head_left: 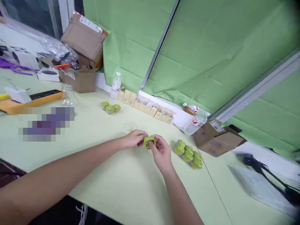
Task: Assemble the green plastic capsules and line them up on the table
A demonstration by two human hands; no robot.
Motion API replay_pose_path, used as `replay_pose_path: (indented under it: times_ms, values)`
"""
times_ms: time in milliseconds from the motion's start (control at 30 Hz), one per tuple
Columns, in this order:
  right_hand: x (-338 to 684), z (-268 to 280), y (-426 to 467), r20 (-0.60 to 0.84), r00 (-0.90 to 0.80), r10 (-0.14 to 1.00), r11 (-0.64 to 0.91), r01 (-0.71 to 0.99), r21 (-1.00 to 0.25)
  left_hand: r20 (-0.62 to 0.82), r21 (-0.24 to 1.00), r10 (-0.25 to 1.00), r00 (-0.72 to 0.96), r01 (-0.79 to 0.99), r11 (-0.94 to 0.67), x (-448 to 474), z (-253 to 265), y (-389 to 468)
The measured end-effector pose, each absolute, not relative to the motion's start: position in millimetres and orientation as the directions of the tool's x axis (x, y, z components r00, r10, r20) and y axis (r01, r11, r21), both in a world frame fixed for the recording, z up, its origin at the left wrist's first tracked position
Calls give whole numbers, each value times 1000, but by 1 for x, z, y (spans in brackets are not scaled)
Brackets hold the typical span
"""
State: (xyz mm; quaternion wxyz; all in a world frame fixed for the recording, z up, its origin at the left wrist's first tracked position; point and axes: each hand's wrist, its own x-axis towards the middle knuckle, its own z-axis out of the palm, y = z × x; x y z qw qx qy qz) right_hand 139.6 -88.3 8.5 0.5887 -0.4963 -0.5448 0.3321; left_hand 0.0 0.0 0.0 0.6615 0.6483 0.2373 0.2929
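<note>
So both arms are bare. Left arm (77, 167) stretches in long from the bottom left corner, left hand (133, 139) with its fingers (140, 132) pointing at the other one. Right arm (181, 193) slants up steeply, right hand (162, 153) curled, thumb (153, 148) pressing inward.

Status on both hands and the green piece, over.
Right hand holding green piece. Left hand beside it, grip unclear. Green cubes lie right, apart from hands.
</note>
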Motion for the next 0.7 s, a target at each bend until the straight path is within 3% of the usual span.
replay_pose_path:
  times_ms: [367, 533, 700]
  values:
    - [146, 4, -87, 443, 203, 873, 334, 413, -847, 39, 982, 600, 799, -142, 126, -13, 4, 9]
    - [158, 5, -83, 443, 164, 881, 303, 523, -797, 50, 988, 746, 664, -140, 58, -8, -3, 16]
    - [175, -4, -81, 338, 95, 936, 120, 819, -562, 62, 991, 864, 500, -134, 7, -7, -12, 26]
